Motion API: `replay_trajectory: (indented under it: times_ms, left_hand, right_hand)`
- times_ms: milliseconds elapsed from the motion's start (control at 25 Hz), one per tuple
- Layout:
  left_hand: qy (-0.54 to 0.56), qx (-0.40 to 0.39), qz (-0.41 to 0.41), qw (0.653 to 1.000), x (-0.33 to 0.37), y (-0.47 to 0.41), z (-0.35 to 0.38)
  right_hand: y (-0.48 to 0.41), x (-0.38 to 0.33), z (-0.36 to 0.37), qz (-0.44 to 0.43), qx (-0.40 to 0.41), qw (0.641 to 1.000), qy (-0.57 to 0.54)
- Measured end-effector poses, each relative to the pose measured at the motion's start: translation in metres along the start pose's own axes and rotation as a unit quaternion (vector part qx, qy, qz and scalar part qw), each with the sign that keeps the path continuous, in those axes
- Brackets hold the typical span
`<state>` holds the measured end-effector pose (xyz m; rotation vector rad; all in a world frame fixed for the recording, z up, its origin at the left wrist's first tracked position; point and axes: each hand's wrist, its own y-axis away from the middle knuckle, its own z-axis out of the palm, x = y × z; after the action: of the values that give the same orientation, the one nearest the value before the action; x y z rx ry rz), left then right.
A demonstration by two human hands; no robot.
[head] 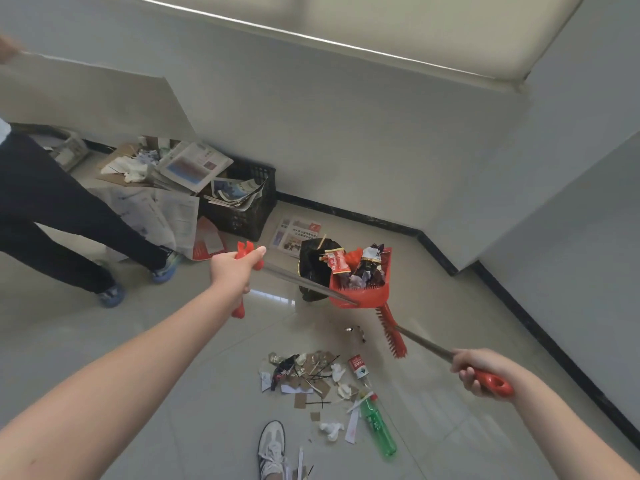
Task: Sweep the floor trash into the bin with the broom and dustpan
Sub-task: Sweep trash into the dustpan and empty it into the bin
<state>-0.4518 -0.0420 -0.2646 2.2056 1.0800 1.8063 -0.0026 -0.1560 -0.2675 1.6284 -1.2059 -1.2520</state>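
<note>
Left hand [239, 268] wrapping tight round red grip of long-shafted red plastic dustpan [360, 289], holding it raised, heaped with wrappers, at right edge of black bag-lined bin [311, 265].

Right hand [479, 370] gripping red-handled broom [393, 329], bristle head hanging just under pan.

Best handling: shifting pan fully over bin mouth, tipping slowly, broom steadying load.

Paper scraps [308, 375] and green plastic bottle [377, 431] lying on tile floor [433, 410].

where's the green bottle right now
In the head view the green plastic bottle lies on the floor at lower centre-right, at the right edge of the trash pile, right of the white shoe.
</note>
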Motion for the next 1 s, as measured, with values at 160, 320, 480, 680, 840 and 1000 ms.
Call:
replay_trajectory:
  times_ms: [160, 320, 480, 680, 840, 1000]
  left_hand:
    - [0.058, 0.01, -0.064, 0.996, -0.005, -0.012, 0.01]
    - [0.117, 0.028, -0.119, 0.986, -0.023, -0.018, -0.008]
    - [0.179, 0.045, -0.157, 0.97, -0.036, -0.011, -0.019]
    - [0.221, 0.073, -0.209, 0.95, -0.059, 0.008, -0.031]
    - [0.282, 0.083, -0.261, 0.92, -0.087, 0.016, -0.049]
    - [0.342, 0.065, -0.301, 0.888, -0.117, 0.017, -0.055]
  right_hand:
    - [0.004, -0.021, 0.011, 0.011, -0.004, 1.0, 0.001]
    - [0.011, -0.028, 0.011, 0.007, -0.001, 1.0, 0.01]
    - [0.016, -0.045, 0.022, 0.004, 0.001, 1.0, 0.004]
    - [0.023, -0.073, 0.046, -0.007, -0.006, 0.999, -0.044]
    - [0.027, -0.082, 0.065, -0.033, -0.004, 0.998, -0.061]
    - [0.032, -0.083, 0.074, -0.05, -0.017, 0.997, -0.055]
